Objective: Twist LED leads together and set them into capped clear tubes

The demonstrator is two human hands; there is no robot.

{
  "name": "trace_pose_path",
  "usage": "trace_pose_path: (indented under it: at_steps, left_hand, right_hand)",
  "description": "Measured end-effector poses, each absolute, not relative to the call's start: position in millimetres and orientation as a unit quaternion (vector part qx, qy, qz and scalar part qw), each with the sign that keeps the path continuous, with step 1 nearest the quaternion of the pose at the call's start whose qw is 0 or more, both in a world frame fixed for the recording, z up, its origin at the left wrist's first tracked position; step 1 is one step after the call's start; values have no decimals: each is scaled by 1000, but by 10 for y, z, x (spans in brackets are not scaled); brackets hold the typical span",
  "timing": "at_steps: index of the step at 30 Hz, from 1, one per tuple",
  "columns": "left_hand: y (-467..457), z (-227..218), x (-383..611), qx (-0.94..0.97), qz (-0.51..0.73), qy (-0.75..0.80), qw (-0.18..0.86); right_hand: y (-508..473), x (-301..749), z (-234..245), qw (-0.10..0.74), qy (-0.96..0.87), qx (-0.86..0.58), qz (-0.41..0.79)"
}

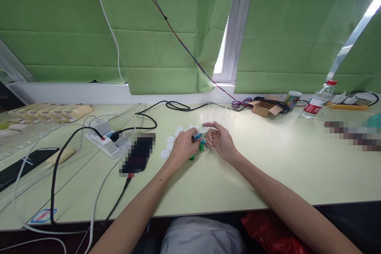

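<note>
My left hand (pixel 186 145) is closed around a small clear container (pixel 201 132), tilted, with shiny blue pieces showing inside it. Close to the container's right end is my right hand (pixel 222 141): its index finger reaches toward the rim while the other fingers curl inward. What those curled fingers hold, if anything, is hidden. Small shiny green balls (pixel 201 147) and blue ones lie on the table between and below the hands, partly covered. Several white round discs (pixel 164 153) are spread to the left of my left hand. Behind the hands, transparent containers (pixel 218 113) stand on the tabletop.
On the left are a power strip (pixel 102 143), a dark phone (pixel 138 152) on a cable, another phone (pixel 26 164) and loose cables. Along the back right stand an opened cardboard box (pixel 264 108), a printed cup (pixel 292 101) and a water bottle (pixel 318 101).
</note>
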State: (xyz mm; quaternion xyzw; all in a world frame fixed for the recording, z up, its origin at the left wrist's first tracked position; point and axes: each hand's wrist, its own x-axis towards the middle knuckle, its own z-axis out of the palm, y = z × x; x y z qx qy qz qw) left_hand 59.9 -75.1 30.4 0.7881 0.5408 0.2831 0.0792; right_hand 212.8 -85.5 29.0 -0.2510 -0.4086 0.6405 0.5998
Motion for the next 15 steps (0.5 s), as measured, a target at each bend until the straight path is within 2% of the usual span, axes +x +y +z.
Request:
trace_pose_path:
  at_steps: [15]
  left_hand:
    - [-735,287,575,787,274,549,66]
  right_hand:
    - [-862,2130,281,596,-425,-247,636]
